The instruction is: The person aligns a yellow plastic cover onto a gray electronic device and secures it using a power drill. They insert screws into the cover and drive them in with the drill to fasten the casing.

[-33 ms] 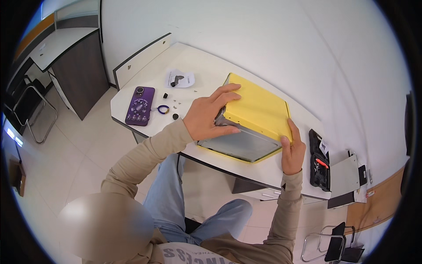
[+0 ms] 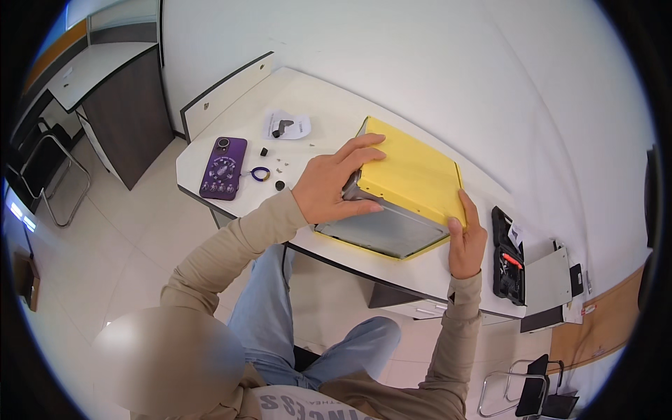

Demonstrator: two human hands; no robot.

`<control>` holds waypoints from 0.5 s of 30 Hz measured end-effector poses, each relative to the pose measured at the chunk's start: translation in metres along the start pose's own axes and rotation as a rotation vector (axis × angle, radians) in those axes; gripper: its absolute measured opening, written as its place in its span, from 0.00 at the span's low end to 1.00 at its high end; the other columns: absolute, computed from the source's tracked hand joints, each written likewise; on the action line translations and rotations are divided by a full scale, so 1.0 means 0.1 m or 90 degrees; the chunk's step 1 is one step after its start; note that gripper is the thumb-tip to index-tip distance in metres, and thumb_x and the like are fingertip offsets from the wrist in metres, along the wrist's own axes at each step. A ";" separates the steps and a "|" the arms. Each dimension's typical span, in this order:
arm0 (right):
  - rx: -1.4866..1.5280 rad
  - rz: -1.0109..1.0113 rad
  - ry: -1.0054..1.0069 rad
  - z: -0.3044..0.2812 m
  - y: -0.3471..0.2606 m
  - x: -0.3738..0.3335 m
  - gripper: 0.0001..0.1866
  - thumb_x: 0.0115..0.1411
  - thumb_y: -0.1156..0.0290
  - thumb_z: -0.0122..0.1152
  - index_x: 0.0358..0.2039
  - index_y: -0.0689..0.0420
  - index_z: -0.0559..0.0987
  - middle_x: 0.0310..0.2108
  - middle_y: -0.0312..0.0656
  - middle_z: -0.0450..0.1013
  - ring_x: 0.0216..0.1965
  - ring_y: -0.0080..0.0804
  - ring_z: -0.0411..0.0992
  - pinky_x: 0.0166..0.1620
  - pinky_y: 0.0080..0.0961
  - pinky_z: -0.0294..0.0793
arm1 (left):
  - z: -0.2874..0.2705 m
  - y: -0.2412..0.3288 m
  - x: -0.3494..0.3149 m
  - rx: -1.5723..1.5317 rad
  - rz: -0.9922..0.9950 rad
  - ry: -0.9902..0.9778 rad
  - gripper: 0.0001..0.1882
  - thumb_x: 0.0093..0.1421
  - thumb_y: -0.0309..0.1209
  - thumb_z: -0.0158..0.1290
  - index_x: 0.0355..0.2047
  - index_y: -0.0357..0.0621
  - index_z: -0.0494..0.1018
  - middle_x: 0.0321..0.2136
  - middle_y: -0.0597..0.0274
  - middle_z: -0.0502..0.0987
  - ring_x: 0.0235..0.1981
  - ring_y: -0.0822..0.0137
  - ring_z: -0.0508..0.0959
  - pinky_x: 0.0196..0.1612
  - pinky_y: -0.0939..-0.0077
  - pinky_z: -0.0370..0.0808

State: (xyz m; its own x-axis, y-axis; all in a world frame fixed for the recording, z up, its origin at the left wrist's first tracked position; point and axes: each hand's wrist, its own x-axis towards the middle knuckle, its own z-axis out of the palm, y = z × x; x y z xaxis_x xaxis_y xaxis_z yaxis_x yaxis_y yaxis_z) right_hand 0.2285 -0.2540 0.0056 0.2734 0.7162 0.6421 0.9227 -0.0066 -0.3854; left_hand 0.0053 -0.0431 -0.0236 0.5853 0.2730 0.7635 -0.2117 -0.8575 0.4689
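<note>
A box-shaped metal case [image 2: 409, 168] with yellow panels and a bare grey face stands on the white desk. My left hand [image 2: 334, 178] grips its left upper edge, fingers spread over the yellow top and thumb against the grey front. At the right end, my right hand [image 2: 467, 241] holds the corner, with the thumb at the front edge and fingers along the side. The underside and far side of the case are hidden.
On the desk's left lie a purple phone [image 2: 224, 168] with a ring strap [image 2: 260, 173], small black caps [image 2: 280, 185], several tiny screws and a printed paper [image 2: 294, 127]. An open black tool case [image 2: 509, 266] lies at the right edge. The wall [image 2: 448, 70] runs behind.
</note>
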 end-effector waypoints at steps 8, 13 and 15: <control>0.012 -0.001 -0.008 -0.02 0.00 0.00 0.30 0.67 0.54 0.53 0.62 0.61 0.69 0.24 0.49 0.73 0.23 0.27 0.67 0.29 0.23 0.67 | 0.03 -0.02 -0.02 -0.032 0.012 0.018 0.34 0.49 0.42 0.70 0.54 0.49 0.69 0.62 0.56 0.66 0.38 0.53 0.80 0.40 0.68 0.77; 0.054 0.022 -0.033 -0.05 0.12 0.02 0.31 0.69 0.52 0.51 0.63 0.62 0.68 0.28 0.42 0.75 0.26 0.20 0.65 0.30 0.17 0.65 | 0.14 0.05 -0.06 0.002 0.036 0.072 0.34 0.47 0.42 0.70 0.53 0.50 0.69 0.60 0.56 0.67 0.38 0.53 0.79 0.38 0.67 0.77; 0.092 0.024 -0.030 -0.05 0.13 0.02 0.31 0.70 0.52 0.50 0.63 0.62 0.68 0.33 0.39 0.75 0.28 0.18 0.64 0.31 0.15 0.64 | 0.21 0.07 -0.09 0.012 0.060 0.109 0.33 0.47 0.41 0.70 0.53 0.50 0.70 0.60 0.56 0.67 0.38 0.52 0.79 0.37 0.66 0.78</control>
State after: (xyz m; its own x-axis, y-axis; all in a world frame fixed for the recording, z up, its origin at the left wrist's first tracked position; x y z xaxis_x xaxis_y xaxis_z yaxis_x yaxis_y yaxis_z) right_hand 0.2431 -0.2563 0.0055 0.2907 0.7498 0.5944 0.8622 0.0642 -0.5026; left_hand 0.0156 -0.0607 -0.0363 0.4208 0.2599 0.8691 -0.2437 -0.8905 0.3842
